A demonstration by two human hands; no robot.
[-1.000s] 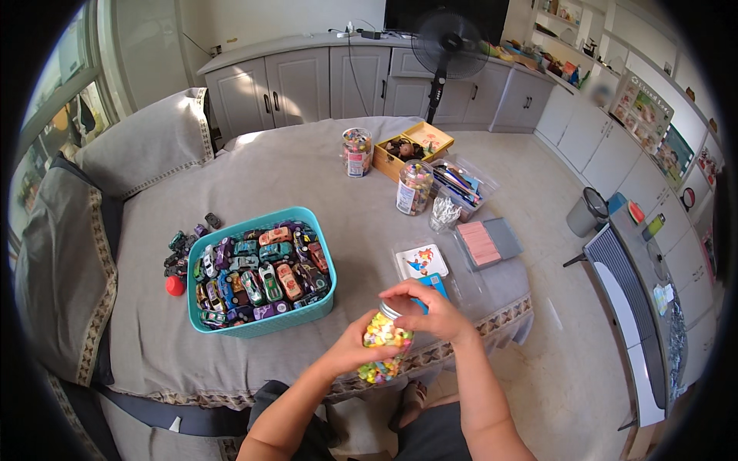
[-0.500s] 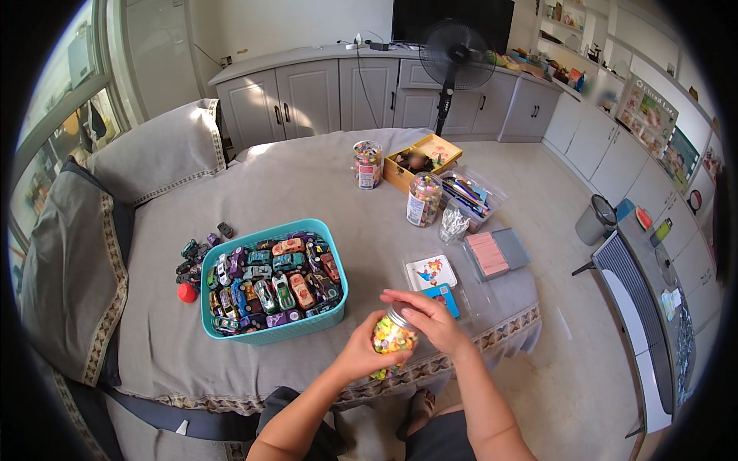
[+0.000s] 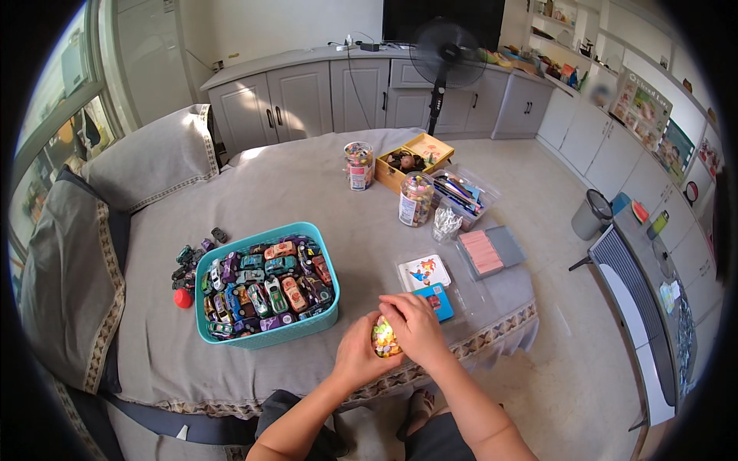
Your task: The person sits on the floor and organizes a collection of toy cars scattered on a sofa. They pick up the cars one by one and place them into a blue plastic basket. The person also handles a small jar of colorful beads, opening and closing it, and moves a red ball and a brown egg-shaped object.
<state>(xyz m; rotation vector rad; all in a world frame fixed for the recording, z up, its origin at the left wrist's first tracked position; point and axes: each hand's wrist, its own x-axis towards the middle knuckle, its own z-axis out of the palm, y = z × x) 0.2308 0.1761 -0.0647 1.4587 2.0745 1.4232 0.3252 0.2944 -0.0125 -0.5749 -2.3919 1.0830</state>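
- Nearest in: both hands meet at the near edge of the bed, a small jar [image 3: 383, 338] of colourful bits caught between them.
- Left hand [image 3: 359, 355] is wrapped around the jar's side from below, fingers curled tight on it, likely bracing it against turning.
- Right hand [image 3: 416, 327] is cupped over the top, fingers closed down on the lid end; the lid itself is hidden, so I can't tell whether it is on or off.
- The jar hangs above the bed's patterned hem, not resting on anything, just beside a blue card [image 3: 435, 300].
- A step out: a white picture card [image 3: 424, 272] touches the blue one, both within easy reach of the right hand.
- To the left, a teal basket [image 3: 260, 336] packed with toy cars, with a few loose cars [image 3: 187, 265] and a red ball [image 3: 183, 298] beside it.
- Further right, a grey tray [image 3: 507, 244] holding a pink pad.
- Far side: two taller bead jars [image 3: 416, 199], a yellow box [image 3: 424, 146] and a clear bin of pens, grouped together.
- Beyond the bed, a standing fan [image 3: 447, 54] before white cabinets.
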